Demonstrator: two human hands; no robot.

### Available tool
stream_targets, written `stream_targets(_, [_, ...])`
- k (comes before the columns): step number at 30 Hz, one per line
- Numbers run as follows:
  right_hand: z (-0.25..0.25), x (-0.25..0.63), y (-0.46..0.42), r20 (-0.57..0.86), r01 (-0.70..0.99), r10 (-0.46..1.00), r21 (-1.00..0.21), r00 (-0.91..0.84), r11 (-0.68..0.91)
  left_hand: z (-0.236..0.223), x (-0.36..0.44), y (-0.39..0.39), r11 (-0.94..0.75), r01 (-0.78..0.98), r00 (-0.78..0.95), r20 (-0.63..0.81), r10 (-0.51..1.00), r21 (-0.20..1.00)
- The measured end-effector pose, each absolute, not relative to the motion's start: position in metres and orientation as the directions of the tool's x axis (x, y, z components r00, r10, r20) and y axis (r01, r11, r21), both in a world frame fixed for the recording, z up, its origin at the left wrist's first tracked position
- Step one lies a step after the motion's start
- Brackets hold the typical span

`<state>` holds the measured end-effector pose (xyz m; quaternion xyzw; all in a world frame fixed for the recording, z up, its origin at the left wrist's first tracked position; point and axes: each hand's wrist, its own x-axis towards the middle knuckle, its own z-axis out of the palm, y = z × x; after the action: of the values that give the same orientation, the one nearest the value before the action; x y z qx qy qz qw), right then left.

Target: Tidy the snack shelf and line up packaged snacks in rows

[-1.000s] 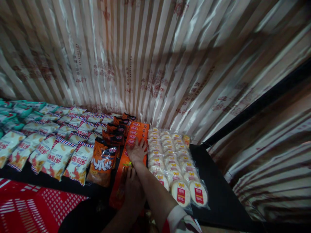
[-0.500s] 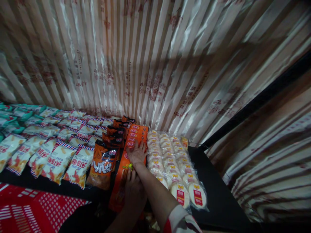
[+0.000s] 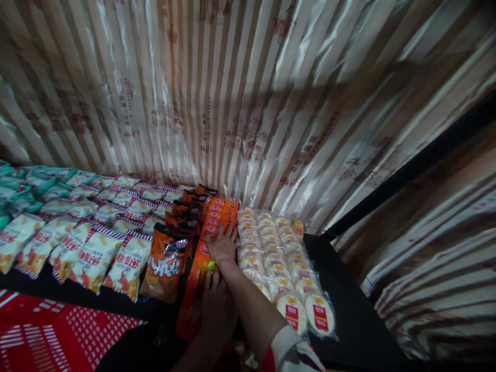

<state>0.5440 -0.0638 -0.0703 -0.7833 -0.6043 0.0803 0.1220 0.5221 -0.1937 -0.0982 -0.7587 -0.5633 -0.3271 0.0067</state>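
My right hand (image 3: 222,243) lies flat, fingers spread, on a row of overlapping orange snack packets (image 3: 218,213) that runs away from me on the black table (image 3: 341,289). My left hand (image 3: 217,306) rests fingers-out on the nearest orange packet (image 3: 191,302) of that row, close to the table's front edge. Just right of my right arm lie clear bags of round rice crackers (image 3: 279,258) with red and yellow labels. Dark orange snack bags (image 3: 166,266) lie just left of the row.
Rows of white snack bags with red and blue striped edges (image 3: 93,248) fill the left side, teal bags (image 3: 23,181) beyond them. A red patterned cloth (image 3: 46,336) covers the near left. A striped satin curtain (image 3: 248,103) hangs right behind the table.
Both hands stay on the orange packets in nearly the same pose. The view has shifted slightly, so everything sits a little lower and to the right.
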Motion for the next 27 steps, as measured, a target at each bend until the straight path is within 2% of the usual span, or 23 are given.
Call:
stream_targets(17, [-0.0716, 0.542, -0.0654, 0.019, 0.912, 0.959, -0.314, 0.283, -0.263, -0.1026, 0.5203, -0.1946, -0.375, 0.823, 0.135, 0.495, 0.858, 0.427])
stream_targets(27, [-0.0725, 0.5417, -0.0647, 0.042, 0.914, 0.955, -0.306, 0.294, -0.267, -0.0962, 0.5197, -0.1953, -0.373, 0.849, 0.16, 0.49, 0.857, 0.375])
